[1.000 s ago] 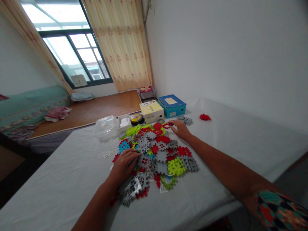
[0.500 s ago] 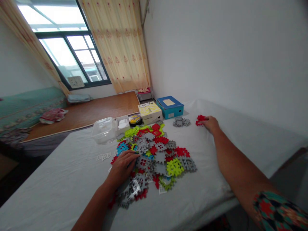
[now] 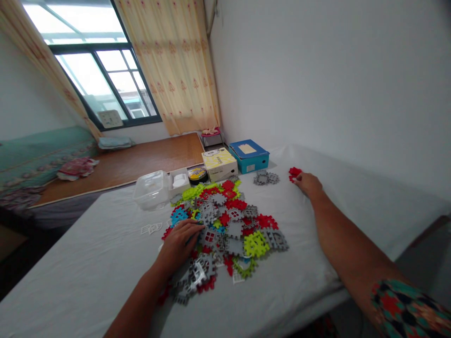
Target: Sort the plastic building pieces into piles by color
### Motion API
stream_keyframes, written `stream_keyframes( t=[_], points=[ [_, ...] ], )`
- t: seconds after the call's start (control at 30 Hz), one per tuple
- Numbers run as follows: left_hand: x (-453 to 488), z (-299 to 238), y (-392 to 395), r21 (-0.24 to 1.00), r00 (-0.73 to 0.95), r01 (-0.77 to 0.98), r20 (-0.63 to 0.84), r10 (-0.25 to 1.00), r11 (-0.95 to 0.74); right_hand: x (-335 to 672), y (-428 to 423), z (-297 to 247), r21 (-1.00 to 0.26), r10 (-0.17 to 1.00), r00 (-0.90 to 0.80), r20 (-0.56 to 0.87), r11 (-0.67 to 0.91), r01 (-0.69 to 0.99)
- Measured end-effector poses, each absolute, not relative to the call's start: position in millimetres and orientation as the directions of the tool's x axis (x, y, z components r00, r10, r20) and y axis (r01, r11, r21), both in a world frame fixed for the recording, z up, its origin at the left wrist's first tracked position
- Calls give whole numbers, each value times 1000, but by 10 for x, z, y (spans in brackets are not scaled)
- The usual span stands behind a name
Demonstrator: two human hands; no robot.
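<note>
White-covered bench (image 3: 98,263), big messy pile of plastic pieces (image 3: 234,229) on it. Left hand (image 3: 180,240) is sitting on the pile's left side, fingers loosely curled, can't tell if they've got anything. Right hand (image 3: 309,185) has bent fingers touching the red pieces (image 3: 294,172) off right, can't tell if they're gripped.

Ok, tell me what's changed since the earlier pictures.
The right hand has moved rightward from the far edge of the pile to the separate red pieces, apparently bringing one more; whether it has let go is unclear. The left hand stayed at the pile's left side; the separate gray pieces and the blue box stayed put.
</note>
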State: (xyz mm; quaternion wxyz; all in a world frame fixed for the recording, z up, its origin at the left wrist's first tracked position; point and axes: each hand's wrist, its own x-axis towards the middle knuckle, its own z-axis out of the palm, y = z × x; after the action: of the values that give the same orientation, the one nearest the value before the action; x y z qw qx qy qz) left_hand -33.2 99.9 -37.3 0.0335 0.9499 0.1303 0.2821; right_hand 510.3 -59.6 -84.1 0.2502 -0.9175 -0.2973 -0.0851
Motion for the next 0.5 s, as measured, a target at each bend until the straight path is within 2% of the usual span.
stream_keyframes(
  t=[0.1, 0.27, 0.37, 0.43, 0.5],
  points=[
    [-324, -360, 988, 143, 801, 225, 535, 266, -964, 5065, -572, -849, -334, 478, 825, 302, -758, 561],
    [-320, -350, 983, 149, 798, 228, 537, 272, -962, 4990, -569, -803, -319, 456, 830, 321, -773, 548],
    [-322, -351, 980, 155, 799, 230, 534, 277, -961, 4888, -526, -692, -304, 454, 805, 381, -761, 573],
    [-322, -350, 975, 159, 799, 229, 533, 279, -960, 4715, -431, -595, -311, 528, 731, 432, -674, 670],
    [-321, -348, 968, 161, 801, 230, 528, 281, -960, 4429, -287, -519, -353, 693, 568, 444, -447, 822]
  ],
)
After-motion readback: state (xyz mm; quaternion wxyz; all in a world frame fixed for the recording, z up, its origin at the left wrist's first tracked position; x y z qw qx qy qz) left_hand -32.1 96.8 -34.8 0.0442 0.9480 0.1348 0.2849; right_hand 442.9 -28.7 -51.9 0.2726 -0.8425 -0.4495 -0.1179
